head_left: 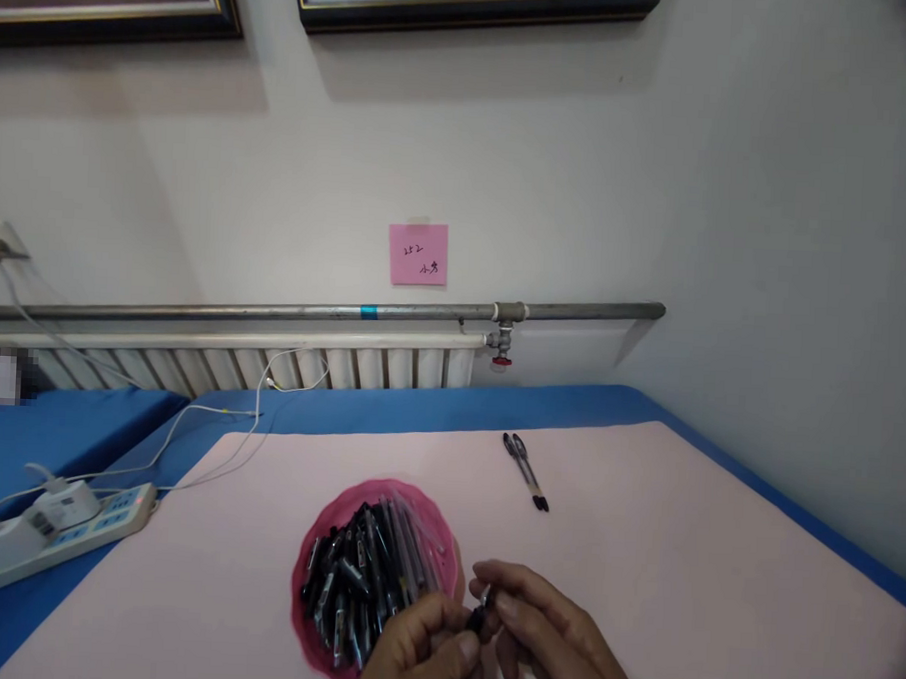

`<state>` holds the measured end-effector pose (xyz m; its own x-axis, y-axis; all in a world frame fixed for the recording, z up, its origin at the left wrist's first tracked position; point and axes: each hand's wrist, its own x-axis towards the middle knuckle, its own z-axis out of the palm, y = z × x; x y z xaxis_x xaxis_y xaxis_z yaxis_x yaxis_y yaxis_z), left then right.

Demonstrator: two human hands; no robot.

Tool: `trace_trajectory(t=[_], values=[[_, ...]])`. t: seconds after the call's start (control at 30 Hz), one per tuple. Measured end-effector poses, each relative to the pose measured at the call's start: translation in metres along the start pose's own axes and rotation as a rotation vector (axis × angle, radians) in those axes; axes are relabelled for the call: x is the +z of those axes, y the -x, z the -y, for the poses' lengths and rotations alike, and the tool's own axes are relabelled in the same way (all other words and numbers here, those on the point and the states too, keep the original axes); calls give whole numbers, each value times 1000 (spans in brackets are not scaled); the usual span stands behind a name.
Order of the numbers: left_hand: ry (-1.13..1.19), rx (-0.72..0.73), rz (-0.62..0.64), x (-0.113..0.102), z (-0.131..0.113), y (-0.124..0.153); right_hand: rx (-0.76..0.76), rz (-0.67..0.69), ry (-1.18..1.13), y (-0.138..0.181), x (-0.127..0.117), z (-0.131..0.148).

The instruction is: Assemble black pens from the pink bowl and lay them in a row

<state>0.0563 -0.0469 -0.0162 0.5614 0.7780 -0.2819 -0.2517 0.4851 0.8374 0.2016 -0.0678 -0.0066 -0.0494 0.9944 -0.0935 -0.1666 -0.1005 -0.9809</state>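
Observation:
Low in the head view, my left hand and my right hand meet just right of a pink scalloped basket. A small black pen part with a shiny end is pinched between the fingertips of both hands; the fingers hide most of it. Inside the basket lie black pen caps and parts on the left, beside clear pen tubes on the right. Beyond my right hand, two black-ended clear pens lie side by side on the pink table cover.
At the left, a power strip with white plugs and a white cable sits on the blue surface. Behind the table are a radiator, a pipe with a red valve, and a pink note on the wall.

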Motion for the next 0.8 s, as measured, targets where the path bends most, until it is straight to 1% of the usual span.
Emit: trace_trajectory(t=[0.13,0.3,0.53,0.67,0.73,0.8], values=[[9,-10,2,1,-1,1,-12,5,12,-1,0,-3],[-37,3,-8,1,-1,1,-32,-26,33,0,3,-5],[-19,-2,7,3,-2,4,30,27,-80,-2,1,-12],[5,24,-11,4,2,3,46,-28,-59,-2,1,-13],[15,34,-18,3,3,3,44,-16,-41,-1,2,-12],[19,29,-9,3,3,3,10,-4,-1,-1,2,-11]])
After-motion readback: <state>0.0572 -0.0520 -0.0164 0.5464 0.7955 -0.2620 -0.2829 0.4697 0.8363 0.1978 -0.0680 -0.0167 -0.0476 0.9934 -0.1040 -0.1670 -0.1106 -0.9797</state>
